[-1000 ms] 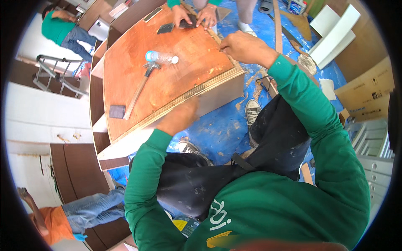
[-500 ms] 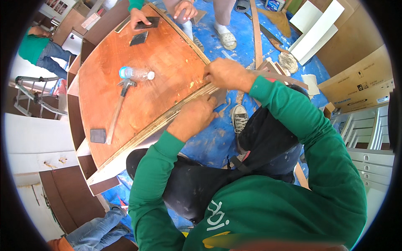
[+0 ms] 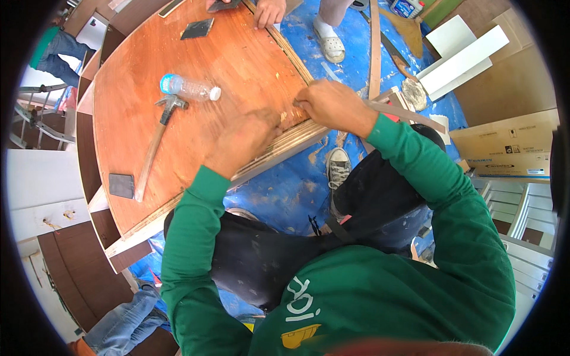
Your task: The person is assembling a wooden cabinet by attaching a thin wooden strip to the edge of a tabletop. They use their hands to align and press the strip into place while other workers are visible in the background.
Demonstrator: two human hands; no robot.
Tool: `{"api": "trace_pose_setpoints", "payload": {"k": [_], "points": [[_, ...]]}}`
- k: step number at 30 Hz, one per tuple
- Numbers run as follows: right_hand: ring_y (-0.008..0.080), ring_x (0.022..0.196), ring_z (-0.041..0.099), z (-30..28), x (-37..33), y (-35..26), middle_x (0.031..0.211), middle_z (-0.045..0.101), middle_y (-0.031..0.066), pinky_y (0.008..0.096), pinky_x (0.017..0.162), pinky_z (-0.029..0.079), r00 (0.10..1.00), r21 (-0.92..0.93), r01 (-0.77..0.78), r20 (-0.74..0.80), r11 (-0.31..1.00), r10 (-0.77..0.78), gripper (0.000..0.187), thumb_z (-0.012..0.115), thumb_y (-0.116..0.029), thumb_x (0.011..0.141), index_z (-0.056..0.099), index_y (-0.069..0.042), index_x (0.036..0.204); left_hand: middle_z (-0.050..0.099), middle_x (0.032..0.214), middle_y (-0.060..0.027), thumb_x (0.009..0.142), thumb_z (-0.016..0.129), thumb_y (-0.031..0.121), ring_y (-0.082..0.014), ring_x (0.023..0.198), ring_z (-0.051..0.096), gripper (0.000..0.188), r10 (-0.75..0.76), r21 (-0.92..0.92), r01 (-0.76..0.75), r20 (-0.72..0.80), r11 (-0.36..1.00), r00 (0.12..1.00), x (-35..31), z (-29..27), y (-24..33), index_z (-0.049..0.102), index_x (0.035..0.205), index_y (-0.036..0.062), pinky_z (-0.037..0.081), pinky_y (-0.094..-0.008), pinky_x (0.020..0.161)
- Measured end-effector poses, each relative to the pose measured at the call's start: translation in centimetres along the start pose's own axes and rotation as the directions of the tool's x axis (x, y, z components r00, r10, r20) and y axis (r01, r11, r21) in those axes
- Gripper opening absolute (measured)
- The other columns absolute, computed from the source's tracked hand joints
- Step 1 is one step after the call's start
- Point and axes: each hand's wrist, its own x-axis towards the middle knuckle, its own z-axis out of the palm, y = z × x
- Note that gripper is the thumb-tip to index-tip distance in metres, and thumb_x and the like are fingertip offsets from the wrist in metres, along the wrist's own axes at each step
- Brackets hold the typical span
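A large reddish-brown plywood panel (image 3: 237, 77) with a curved far-left side lies before me, its layered straight edge (image 3: 285, 141) facing me. My right hand (image 3: 339, 108) is closed at the panel's corner, fingertips pinched together. From under that hand a thin brown strip (image 3: 409, 111) trails off to the right. My left hand (image 3: 246, 139), smeared by motion, hovers over or rests on the panel just inside the straight edge; whether its curled fingers hold anything is hidden. A claw hammer (image 3: 155, 139) and a clear plastic bottle (image 3: 191, 88) lie on the panel to its left.
Dark flat pads (image 3: 122, 185) lie on the panel. Across from me, another person's hand (image 3: 270, 12) rests at its far edge. A handsaw (image 3: 396, 58), a broom (image 3: 409, 31) and white boards (image 3: 463, 56) sit on the blue sheet (image 3: 285, 196). A cardboard box (image 3: 504, 142) stands right.
My left hand has moved from below the panel's edge up over its top. My right hand stays near the corner. The view has shifted, and the other person's hands appear farther up.
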Motion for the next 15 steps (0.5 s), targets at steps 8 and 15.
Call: {"api": "trace_pose_setpoints", "payload": {"k": [8, 15], "points": [[0.0471, 0.091, 0.08, 0.5, -1.1, -0.9, 0.098, 0.08, 0.0271, 0.0555, 0.082, 0.065, 0.999, -0.096, -0.029, -0.023, 0.995, 0.027, 0.022, 0.07, -0.017, 0.098, 0.088, -0.008, 0.109, 0.075, 0.098, -0.0249, 0.103, 0.079, 0.039, -0.0455, 0.097, 0.073, 0.04, -0.15, 0.002, 0.15, 0.046, 0.989, 0.988, 1.3, -0.7, -0.4, 0.07, 0.102, 0.0006, 0.057, -0.0543, 0.085], [0.0477, 0.095, 0.08, 0.3, -1.0, -1.0, 0.1, 0.08, 0.0275, 0.0565, 0.084, 0.065, 0.999, -0.115, -0.032, -0.022, 0.993, 0.029, 0.023, 0.07, -0.019, 0.1, 0.087, -0.007, 0.109, 0.076, 0.094, -0.0245, 0.106, 0.074, 0.051, -0.0441, 0.092, 0.076, 0.051, -0.199, 0.023, 0.199, 0.007, 0.98, 0.98, 1.6, -0.2, -0.7, 0.071, 0.098, 0.0006, 0.057, -0.0554, 0.08]]}}
